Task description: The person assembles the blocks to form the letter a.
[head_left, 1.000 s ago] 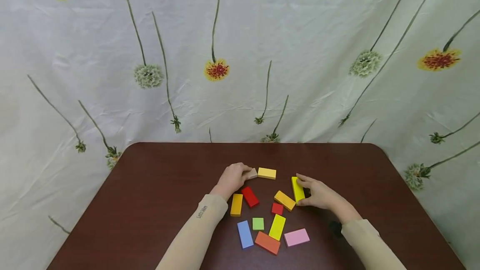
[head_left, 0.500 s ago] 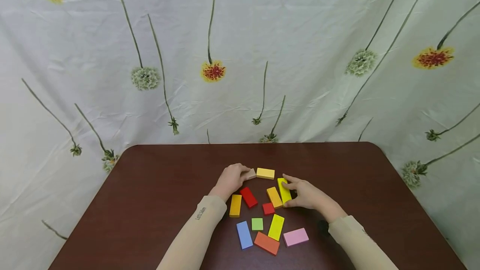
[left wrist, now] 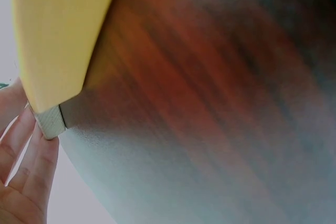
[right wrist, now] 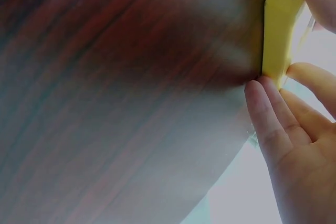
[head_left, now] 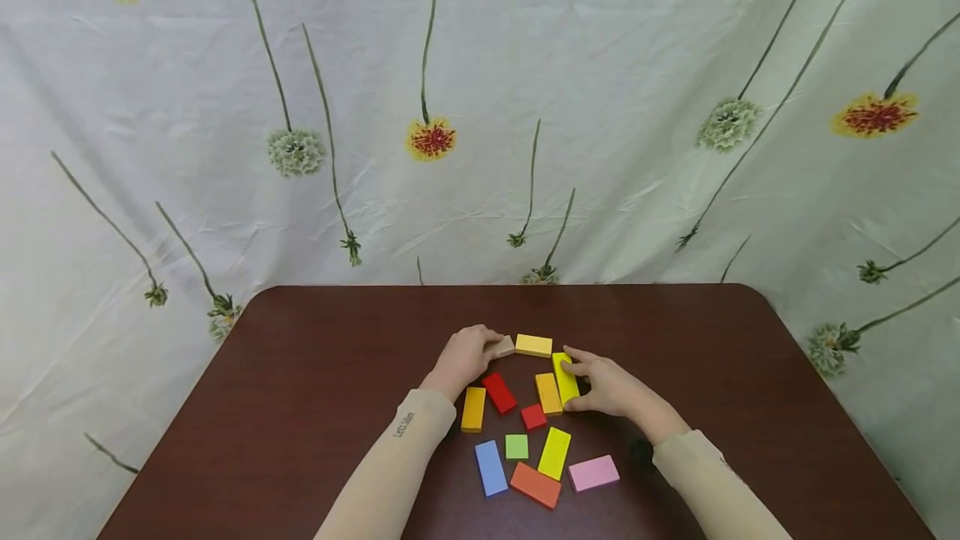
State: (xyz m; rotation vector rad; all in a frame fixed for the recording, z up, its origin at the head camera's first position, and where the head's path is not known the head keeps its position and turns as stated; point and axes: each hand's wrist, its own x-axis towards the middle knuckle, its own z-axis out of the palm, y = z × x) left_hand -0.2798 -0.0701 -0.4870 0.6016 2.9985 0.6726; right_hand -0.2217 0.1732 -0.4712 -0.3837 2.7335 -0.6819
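On the dark table my left hand [head_left: 461, 361] pinches a small beige wooden block [head_left: 505, 347], mostly hidden by the fingers. A pale yellow block [head_left: 534, 346] lies end-on just right of it; in the left wrist view the beige block [left wrist: 51, 123] shows between fingertips and a large yellow block face [left wrist: 63, 40]. My right hand [head_left: 615, 386] spans a bright yellow block [head_left: 566, 380] lengthwise, thumb at the near end and fingers at the far end. That yellow block [right wrist: 281, 24] lies along the left side of an orange-yellow block [head_left: 549, 394] in mirror order: the orange one is left.
A small red block [head_left: 533, 417] sits below the orange-yellow one. Red [head_left: 499, 392] and amber [head_left: 473, 410] blocks lie near the left wrist. Closer in are blue [head_left: 491, 467], green [head_left: 517, 447], yellow [head_left: 555, 453], orange [head_left: 536, 485] and pink [head_left: 593, 473] blocks. A floral cloth [head_left: 480, 223] hangs behind.
My right hand has slid the bright yellow block left. The orange-yellow block has turned and shifted left, and the small red block has moved left. My left hand stays with the beige block.
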